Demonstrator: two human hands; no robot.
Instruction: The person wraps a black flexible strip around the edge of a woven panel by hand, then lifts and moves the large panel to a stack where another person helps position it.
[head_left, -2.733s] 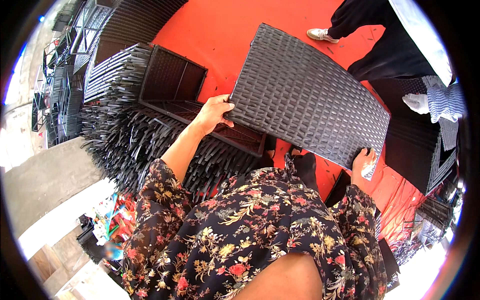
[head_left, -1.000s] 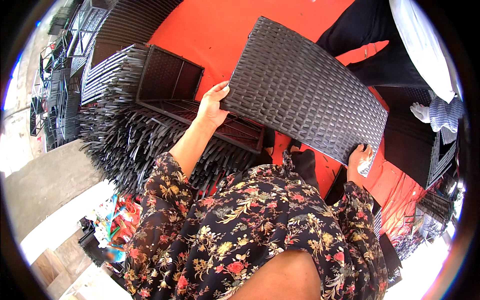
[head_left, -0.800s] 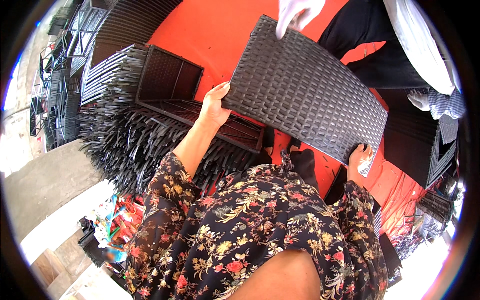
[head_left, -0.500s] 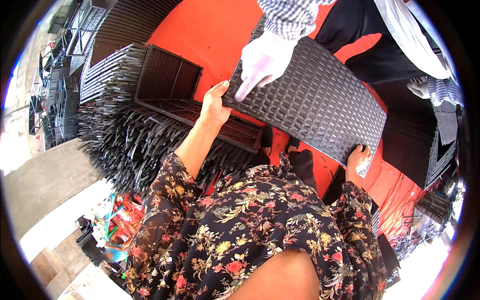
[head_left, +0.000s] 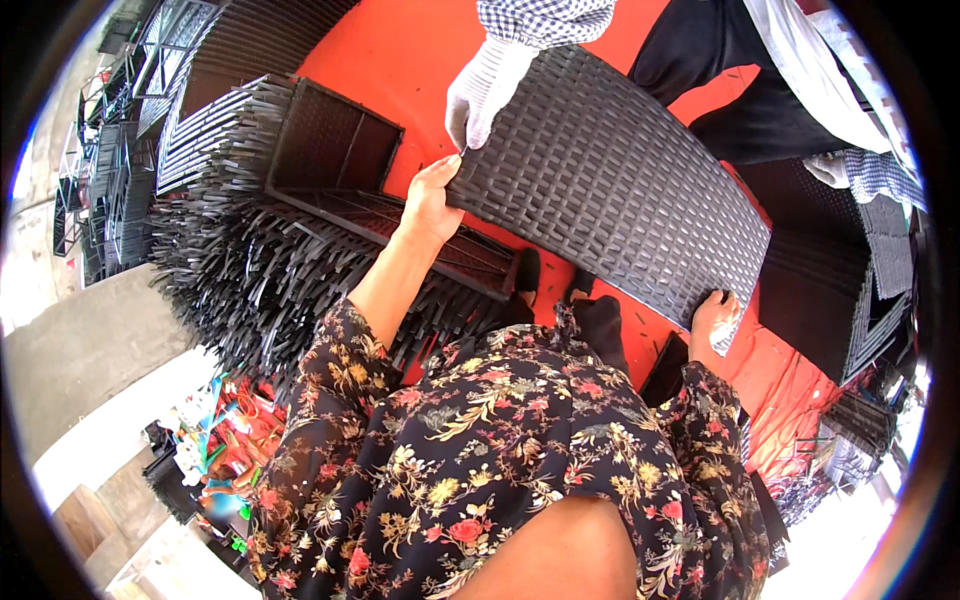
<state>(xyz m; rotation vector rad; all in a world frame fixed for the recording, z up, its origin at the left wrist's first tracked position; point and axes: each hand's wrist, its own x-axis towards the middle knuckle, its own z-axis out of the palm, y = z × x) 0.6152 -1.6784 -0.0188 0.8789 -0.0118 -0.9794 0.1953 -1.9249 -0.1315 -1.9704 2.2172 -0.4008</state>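
Note:
A dark woven rattan panel [head_left: 610, 170], slightly curved, is held up across the middle of the view above the floor. My left hand [head_left: 432, 203] grips its left corner, thumb on top at the edge. At the panel's lower right corner, my right hand [head_left: 714, 320] is closed on the edge, its fingertips showing on the upper face. A co-worker's gloved hand [head_left: 487, 92] in a checked sleeve reaches in from the top, its fingertips at the left edge beside my left thumb. Whether those fingers hold something small I cannot tell.
Dark woven frames [head_left: 335, 140] and a thick mass of loose black strip ends [head_left: 250, 260] lie on the left. More dark panels [head_left: 815, 270] are stacked on the right. The red floor [head_left: 400, 70] has scattered scraps. A co-worker's dark-trousered legs [head_left: 720, 60] are at the upper right.
The gloved hand has moved up and left, from pointing over the panel's surface to the corner by my left thumb. My hands keep their hold, almost unmoved.

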